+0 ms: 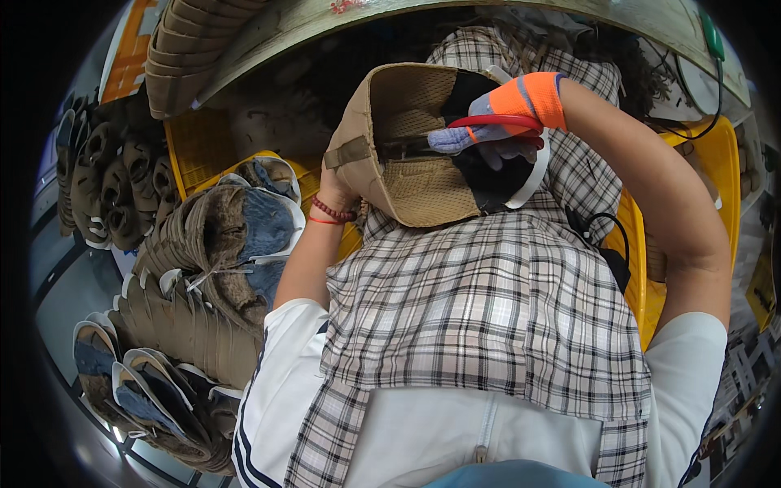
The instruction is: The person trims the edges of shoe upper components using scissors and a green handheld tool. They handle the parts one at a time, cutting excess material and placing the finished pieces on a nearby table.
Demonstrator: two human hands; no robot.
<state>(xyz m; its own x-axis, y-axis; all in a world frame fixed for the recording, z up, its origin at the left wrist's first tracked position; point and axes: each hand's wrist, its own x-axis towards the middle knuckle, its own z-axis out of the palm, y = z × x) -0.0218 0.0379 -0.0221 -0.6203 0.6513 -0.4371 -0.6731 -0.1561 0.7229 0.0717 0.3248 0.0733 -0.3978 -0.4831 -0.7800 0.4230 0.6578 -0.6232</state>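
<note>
Above my lap I hold a tan boot upper [354, 154], its mesh-lined opening facing me and a black section on its right, edged in white. My left hand [337, 189] grips it from the left, with the fingers hidden behind it. My right hand [492, 120], in an orange and lavender work glove, is closed around red-handled scissors [530, 124]. Their slim metal blades reach into the opening, where the tips are hard to make out.
Nested boot uppers with furry lining [236, 244] are piled at my left, with more stacks behind. Yellow crates [726, 187] stand on both sides of me. A pale curved table edge [390, 24] runs across the far side, with a cable hanging at its right.
</note>
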